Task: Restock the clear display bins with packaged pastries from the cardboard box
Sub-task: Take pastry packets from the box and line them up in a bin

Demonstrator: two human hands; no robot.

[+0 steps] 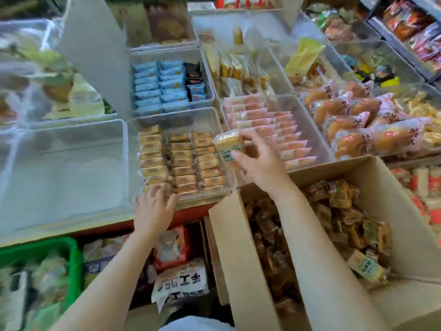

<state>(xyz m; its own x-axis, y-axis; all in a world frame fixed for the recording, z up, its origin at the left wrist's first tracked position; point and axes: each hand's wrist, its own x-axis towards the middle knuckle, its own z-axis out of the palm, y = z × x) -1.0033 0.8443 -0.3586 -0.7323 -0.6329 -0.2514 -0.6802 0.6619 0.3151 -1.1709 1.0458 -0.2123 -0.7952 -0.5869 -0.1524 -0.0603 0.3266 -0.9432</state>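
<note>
From the head camera, the right hand (256, 161) carries one tan, clear-wrapped packaged pastry (228, 143), its grip pinched on the wrapper's end, just over the right edge of the clear plastic display bin (152, 119), likely so it can drop flat into the rows of matching tan pastry packets (181, 160). The left hand (152, 207) lies flat, fingers spread, holding nothing, against the bin's near rim, seemingly steadying it, while the open brown cardboard box (229, 235) sits close at right, keeping each reach short.
</note>
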